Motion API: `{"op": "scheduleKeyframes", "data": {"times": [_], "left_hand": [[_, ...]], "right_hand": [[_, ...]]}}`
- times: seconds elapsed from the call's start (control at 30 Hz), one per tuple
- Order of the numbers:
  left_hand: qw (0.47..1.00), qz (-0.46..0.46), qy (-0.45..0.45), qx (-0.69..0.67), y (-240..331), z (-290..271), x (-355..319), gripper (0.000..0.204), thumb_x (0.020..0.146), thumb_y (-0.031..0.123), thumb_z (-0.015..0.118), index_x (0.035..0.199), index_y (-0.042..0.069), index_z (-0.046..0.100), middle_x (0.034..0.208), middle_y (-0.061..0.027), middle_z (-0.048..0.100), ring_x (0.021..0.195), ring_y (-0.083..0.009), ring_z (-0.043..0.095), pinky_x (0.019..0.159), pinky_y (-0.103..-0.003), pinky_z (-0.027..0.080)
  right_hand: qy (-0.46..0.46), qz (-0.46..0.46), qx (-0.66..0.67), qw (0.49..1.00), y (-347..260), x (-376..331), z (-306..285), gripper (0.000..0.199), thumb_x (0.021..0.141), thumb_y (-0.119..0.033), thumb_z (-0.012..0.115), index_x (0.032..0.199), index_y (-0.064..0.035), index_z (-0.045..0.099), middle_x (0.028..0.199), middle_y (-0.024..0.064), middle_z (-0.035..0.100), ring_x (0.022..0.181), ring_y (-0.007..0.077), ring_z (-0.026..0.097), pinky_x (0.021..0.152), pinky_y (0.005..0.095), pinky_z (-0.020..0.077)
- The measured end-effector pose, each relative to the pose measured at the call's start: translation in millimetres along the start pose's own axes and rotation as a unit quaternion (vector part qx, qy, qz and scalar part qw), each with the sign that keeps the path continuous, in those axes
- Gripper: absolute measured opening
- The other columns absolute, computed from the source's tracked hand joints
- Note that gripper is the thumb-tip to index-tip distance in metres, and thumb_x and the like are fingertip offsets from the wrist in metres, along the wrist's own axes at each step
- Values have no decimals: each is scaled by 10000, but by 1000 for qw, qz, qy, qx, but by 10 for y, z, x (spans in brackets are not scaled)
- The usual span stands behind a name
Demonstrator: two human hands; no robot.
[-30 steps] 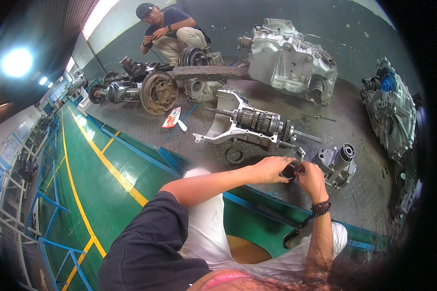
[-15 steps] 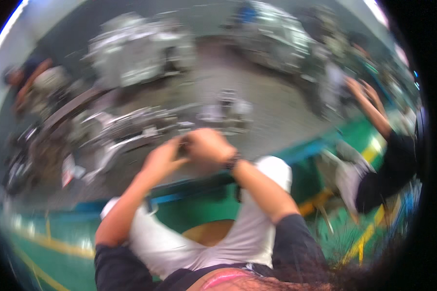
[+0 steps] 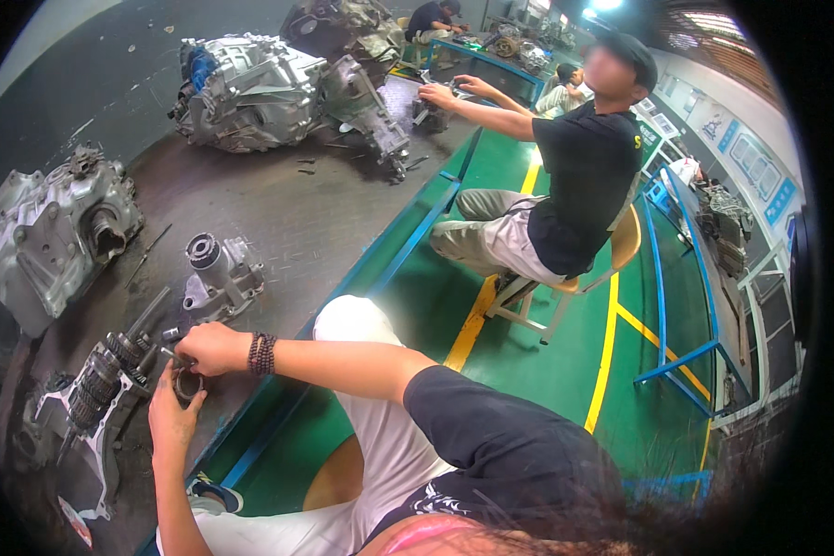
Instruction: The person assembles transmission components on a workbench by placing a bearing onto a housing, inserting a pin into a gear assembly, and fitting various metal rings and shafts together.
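My left hand (image 3: pixel 169 417) is curled around a small metal ring (image 3: pixel 190 376), held upright over the table's edge. My right hand (image 3: pixel 215 348), with dark beads at the wrist, pinches close above the ring. A short pale rod end pokes out by its fingertips; what these fingers hold is mostly hidden. Just left of my hands lies a gear shaft assembly (image 3: pixel 97 394) on a light metal bracket. Beyond my right hand stands a metal housing with a round toothed top (image 3: pixel 221 273). A small metal cylinder (image 3: pixel 171 334) is beside my right fingers.
Large gearbox casings (image 3: pixel 60 236) (image 3: pixel 250 93) stand on the dark worktable (image 3: pixel 283 208). A thin rod (image 3: pixel 148 253) lies between parts. A blue rail edges the table. To the right, a seated person (image 3: pixel 574 176) in a cap handles metal parts; other people sit farther back.
My view has swung right, so the neighbouring person and the room show more fully. My hands stay close together at the small part and now appear farther left; the earlier blur is gone.
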State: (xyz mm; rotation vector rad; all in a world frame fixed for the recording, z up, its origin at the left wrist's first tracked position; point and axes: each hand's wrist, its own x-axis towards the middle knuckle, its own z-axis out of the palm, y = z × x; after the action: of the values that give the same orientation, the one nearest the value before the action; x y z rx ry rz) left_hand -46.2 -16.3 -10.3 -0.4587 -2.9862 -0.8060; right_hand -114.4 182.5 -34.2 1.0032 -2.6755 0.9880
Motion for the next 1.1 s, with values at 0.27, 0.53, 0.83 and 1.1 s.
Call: {"op": "scheduleKeyframes", "data": {"times": [0.27,0.53,0.83,1.1], "left_hand": [[1000,6,11,12,-9,-5,-5,818,803,166,856,1499,-15,465,1385,-223,624,1263,-376,615,1071,-434,490],[1000,-11,15,-22,-26,0,2,836,778,133,874,1497,-4,472,1312,-209,671,1224,-365,642,1048,-426,499],[999,-9,19,-49,-53,33,31,841,749,95,884,1483,4,484,1267,-197,691,1173,-344,673,1025,-415,516],[998,-47,1,-51,-4,-19,81,837,727,96,894,1465,5,510,1257,-188,701,1148,-336,686,1015,-408,522]], "right_hand": [[-3,-1,4,1000,-1,15,18,251,787,-181,776,1002,-56,739,925,171,755,900,382,728,780,491,578],[-5,8,-2,1000,-32,14,0,254,787,-187,790,1000,-59,743,936,172,757,908,379,729,786,491,576],[-5,-3,-3,1000,-21,27,-10,245,771,-179,793,972,-48,743,913,166,757,893,376,730,778,485,575],[-4,5,0,1000,-26,13,9,275,783,-193,789,1012,-50,739,937,178,756,914,382,728,799,490,575]]}}
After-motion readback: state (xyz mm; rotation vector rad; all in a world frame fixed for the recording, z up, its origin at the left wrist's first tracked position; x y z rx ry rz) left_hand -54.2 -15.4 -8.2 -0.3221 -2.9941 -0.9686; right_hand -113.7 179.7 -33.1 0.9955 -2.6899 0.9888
